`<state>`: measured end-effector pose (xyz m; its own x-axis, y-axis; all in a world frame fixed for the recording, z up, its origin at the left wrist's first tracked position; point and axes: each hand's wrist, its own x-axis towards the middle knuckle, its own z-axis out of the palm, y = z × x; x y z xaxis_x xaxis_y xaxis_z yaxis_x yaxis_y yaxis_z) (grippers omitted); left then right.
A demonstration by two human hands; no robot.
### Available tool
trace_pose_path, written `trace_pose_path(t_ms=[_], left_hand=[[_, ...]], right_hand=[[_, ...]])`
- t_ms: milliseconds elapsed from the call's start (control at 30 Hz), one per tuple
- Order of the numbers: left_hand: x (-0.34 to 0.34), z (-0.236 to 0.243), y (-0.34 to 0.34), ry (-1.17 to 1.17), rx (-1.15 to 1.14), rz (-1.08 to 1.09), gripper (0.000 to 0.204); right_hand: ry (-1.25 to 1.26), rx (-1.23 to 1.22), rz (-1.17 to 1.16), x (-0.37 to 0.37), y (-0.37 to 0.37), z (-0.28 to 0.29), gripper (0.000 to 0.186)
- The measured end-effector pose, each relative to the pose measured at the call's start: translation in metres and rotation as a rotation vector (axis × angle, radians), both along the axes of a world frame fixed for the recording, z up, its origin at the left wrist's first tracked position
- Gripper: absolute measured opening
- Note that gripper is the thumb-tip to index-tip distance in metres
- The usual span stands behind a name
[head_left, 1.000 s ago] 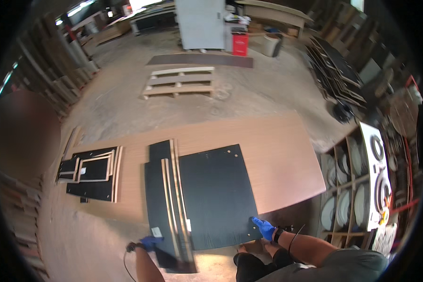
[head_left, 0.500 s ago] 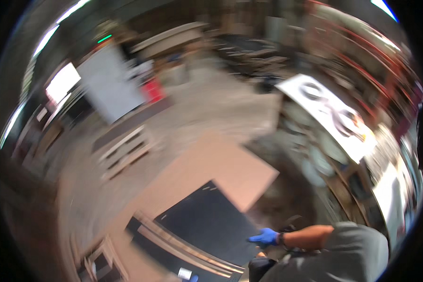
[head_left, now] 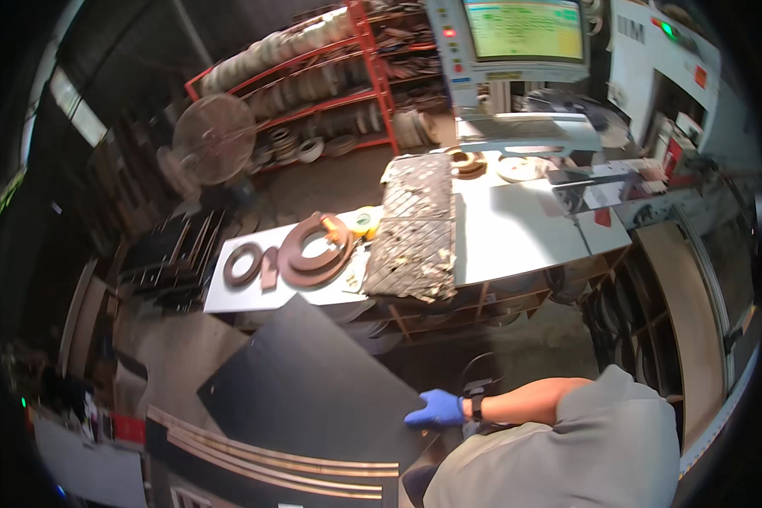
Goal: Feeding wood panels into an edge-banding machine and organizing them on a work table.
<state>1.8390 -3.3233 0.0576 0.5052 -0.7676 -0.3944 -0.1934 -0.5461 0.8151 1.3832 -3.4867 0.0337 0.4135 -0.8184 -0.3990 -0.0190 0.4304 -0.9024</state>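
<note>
Having turned toward the white counter (head_left: pixel 516 245), you bring the black panel (head_left: pixel 305 389) round too, right hand (head_left: pixel 438 408) pinching its edge, left hand unseen.

The panel (head_left: pixel 300 381) was before you, strips (head_left: pixel 347 466) along its near side; beyond stood the table (head_left: pixel 516 241), coils (head_left: pixel 300 273) left of its mat (head_left: pixel 413 233), the rack (head_left: pixel 374 76) behind.

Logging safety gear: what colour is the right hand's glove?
The glove is blue, seen in the head view.
</note>
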Motion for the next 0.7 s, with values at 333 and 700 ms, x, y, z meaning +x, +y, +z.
trace_pose_path(t_ms=[333,700], left_hand=[[-0.231,-0.071,-0.377,1.027,-0.394,-0.370,0.043],[-0.412,-0.180,-0.619,0.180,-0.166,-1.095,0.015]], right_hand=[[0.208,-0.237,-0.936,-0.287,0.058,0.047,0.039],[0.230,-0.147,-1.614,-0.401,0.183,0.022,0.039]])
